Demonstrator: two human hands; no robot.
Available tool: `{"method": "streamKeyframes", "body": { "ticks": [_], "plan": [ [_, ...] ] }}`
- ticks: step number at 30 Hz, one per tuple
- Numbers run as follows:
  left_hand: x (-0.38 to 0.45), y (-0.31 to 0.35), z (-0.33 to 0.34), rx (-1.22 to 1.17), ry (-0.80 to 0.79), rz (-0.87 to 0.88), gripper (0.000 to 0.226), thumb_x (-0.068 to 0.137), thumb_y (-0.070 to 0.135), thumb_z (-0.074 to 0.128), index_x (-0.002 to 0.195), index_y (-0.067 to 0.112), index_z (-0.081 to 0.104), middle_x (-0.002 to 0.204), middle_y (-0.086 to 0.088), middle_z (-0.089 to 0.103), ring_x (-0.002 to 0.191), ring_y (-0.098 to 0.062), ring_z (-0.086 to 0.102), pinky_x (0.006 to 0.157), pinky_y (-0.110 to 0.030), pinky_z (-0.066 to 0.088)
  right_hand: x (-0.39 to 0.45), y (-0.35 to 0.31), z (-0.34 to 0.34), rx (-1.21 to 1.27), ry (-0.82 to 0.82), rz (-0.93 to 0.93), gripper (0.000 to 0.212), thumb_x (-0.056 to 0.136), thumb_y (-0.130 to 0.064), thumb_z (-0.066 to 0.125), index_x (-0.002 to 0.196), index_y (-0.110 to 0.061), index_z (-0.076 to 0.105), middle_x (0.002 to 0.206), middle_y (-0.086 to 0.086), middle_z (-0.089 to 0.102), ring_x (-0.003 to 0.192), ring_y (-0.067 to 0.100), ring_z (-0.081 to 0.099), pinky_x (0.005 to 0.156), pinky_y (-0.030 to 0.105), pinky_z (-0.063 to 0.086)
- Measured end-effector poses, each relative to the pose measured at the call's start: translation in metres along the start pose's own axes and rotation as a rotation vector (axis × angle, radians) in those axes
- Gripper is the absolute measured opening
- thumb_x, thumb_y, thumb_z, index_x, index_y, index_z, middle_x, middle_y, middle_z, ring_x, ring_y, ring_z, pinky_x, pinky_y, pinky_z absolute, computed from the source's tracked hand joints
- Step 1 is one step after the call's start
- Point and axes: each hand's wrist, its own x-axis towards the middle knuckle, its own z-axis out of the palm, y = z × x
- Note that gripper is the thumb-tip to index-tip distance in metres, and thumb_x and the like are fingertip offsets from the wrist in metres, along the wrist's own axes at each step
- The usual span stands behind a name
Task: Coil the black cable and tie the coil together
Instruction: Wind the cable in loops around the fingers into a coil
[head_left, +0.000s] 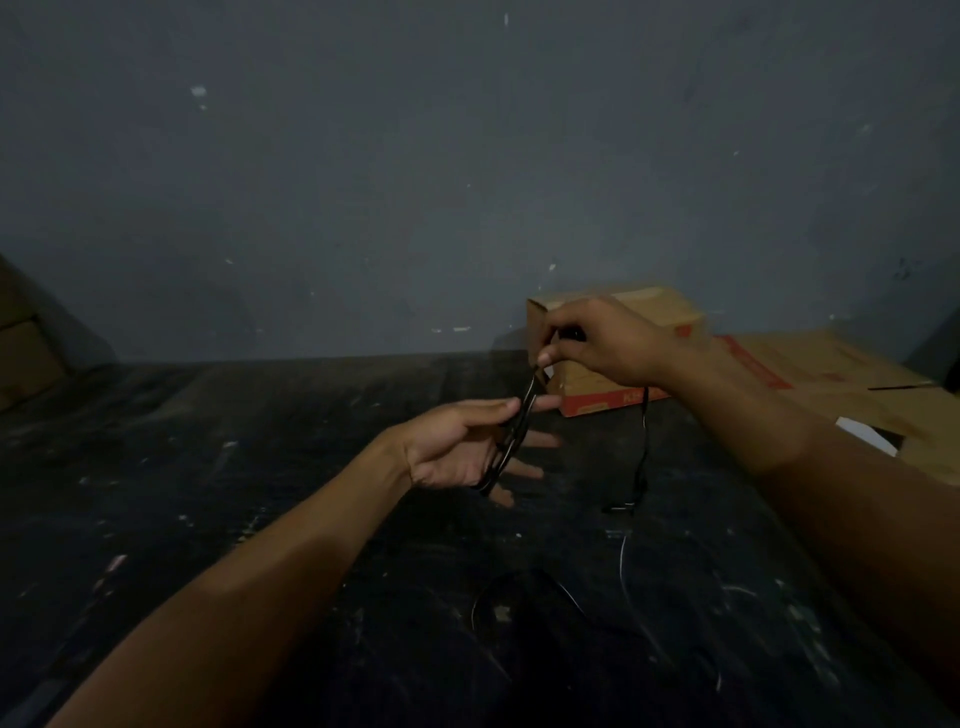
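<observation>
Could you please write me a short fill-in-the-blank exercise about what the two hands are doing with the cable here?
1. The left hand holds loops of the thin black cable between its ____ and fingers.
2. The right hand pinches the cable, and a loose length hangs ____ from it.
3. The brown box behind the right hand is made of ____.

Missing words: thumb; down; cardboard.

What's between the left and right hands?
Head view: looped strands of the thin black cable, pinched by left hand below and right hand above.
</observation>
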Motion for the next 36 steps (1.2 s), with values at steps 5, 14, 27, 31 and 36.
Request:
{"method": "streamKeyframes", "body": {
  "ticks": [5,14,27,31,36],
  "plan": [
    [0.000,-0.001,0.004,-0.035,-0.193,0.043,0.051,0.097,0.041,0.051,0.146,0.035,0.040,0.155,-0.015,0.037,0.140,-0.046,0.032,0.100,-0.066,0.037,-0.015,0.032,0.027,0.182,0.084,0.093,0.015,0.091,-0.025,0.060,0.086,-0.015,0.070,0.085,0.005,0.070,0.082,0.015,0.063,0.072,0.042,0.049],
    [0.003,0.023,0.018,-0.130,-0.236,0.241,0.050,0.098,0.040,0.045,0.147,0.037,0.038,0.157,-0.017,0.031,0.140,-0.050,0.026,0.100,-0.073,0.028,-0.064,0.033,0.132,0.605,-0.219,0.437,0.029,0.101,-0.037,0.038,0.094,-0.024,0.063,0.069,0.003,0.053,0.050,0.007,0.051,0.049,0.030,0.044],
    [0.009,0.024,-0.006,-0.189,0.106,0.384,0.042,0.093,0.045,0.043,0.134,0.042,0.052,0.151,-0.011,0.042,0.135,-0.050,0.037,0.098,-0.075,0.032,-0.059,-0.027,0.118,0.579,-0.437,0.227,0.045,0.099,-0.047,0.035,0.097,-0.015,0.067,0.062,-0.005,0.045,0.043,-0.006,0.044,0.042,0.008,0.036],
    [0.008,0.013,-0.019,-0.171,0.181,0.355,0.038,0.096,0.046,0.040,0.131,0.045,0.054,0.152,-0.008,0.039,0.140,-0.050,0.027,0.102,-0.075,0.026,-0.054,-0.039,0.096,0.451,-0.491,0.183,0.037,0.099,-0.038,0.043,0.101,-0.008,0.065,0.067,-0.002,0.050,0.057,0.005,0.050,0.055,0.020,0.042],
    [0.008,-0.005,-0.026,-0.097,0.261,0.225,0.038,0.089,0.048,0.049,0.124,0.046,0.061,0.157,-0.011,0.031,0.141,-0.047,0.027,0.110,-0.073,0.016,-0.042,-0.043,0.062,0.269,-0.681,0.217,0.028,0.096,-0.030,0.053,0.103,-0.005,0.062,0.063,-0.002,0.059,0.048,0.006,0.052,0.049,0.022,0.045]
  ]
}}
